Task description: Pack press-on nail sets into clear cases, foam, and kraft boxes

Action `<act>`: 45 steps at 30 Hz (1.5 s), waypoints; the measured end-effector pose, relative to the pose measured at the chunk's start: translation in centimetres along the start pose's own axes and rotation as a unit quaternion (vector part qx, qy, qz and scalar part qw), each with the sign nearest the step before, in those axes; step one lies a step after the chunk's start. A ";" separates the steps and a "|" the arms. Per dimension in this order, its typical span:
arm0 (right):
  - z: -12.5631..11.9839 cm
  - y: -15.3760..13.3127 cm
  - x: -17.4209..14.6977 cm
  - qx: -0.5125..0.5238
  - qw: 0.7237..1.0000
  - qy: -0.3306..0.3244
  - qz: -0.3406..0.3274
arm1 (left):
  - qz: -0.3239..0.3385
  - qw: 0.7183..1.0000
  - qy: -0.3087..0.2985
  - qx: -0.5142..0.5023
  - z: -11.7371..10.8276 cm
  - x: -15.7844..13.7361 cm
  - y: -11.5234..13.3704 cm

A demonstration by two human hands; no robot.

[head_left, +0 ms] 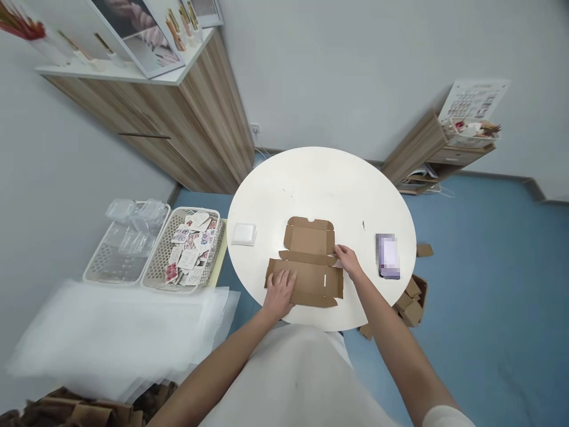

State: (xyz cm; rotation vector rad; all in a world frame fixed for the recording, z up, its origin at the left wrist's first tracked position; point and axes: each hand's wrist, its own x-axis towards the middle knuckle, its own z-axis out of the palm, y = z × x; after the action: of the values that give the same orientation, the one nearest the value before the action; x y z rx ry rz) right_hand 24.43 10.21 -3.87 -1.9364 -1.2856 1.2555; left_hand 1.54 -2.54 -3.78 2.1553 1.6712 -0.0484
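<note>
An unfolded brown cardboard mailer box (311, 237) lies on the round white table (320, 178), its two panels joined by a narrow strip and small flaps along the edges. Flat on the near panel's left side rests my left hand (280, 294), open with its fingers spread. My right hand (347, 260) is at the right edge of the box, near the strip between the panels, its fingers closed on a side flap. The fingertips there are partly hidden.
A small stack of white sheets or pouches (243, 234) sits on the table's left, a phone-like object (388, 256) on its right. Left of the table are a basket of printed cards (155, 261) and a basket of clear packaging (95, 261). Cardboard pieces (411, 305) stand below right.
</note>
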 end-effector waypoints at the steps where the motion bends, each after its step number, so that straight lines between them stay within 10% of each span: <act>1: 0.2 0.0 0.5 -0.012 1.000 -0.014 -0.002 | -0.007 1.000 0.003 -0.001 -0.1 0.2 0.0; 12: 0.9 -0.1 1.5 -0.121 0.991 -0.048 -0.027 | -0.042 0.998 0.023 0.036 -2.6 3.2 -0.3; 25: 1.0 0.0 -5.7 -0.220 0.972 -0.006 -0.086 | 0.050 0.994 0.003 0.093 -2.4 2.7 -1.0; 28: 2.0 0.4 -8.5 -0.307 0.935 0.026 -0.173 | 0.053 0.995 0.017 0.088 -1.9 1.7 -1.3; 31: 3.3 1.2 -10.6 -0.404 0.877 -0.083 -0.247 | 0.056 0.994 0.021 0.090 -1.7 1.0 -1.4; 37: 5.2 2.7 -11.7 -0.498 0.832 -0.087 -0.230 | 0.066 0.993 0.028 0.089 -2.0 -0.9 -2.4; 45: 6.2 2.9 -12.5 -0.531 0.811 -0.050 -0.239 | -0.156 0.983 0.063 -0.071 0.4 -5.0 -7.9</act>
State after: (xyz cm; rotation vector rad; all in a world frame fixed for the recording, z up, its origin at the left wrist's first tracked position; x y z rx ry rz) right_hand 18.55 -2.82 -3.71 -1.9064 -2.7012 0.3317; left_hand -7.18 -5.71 -5.11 1.8089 2.0078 0.1177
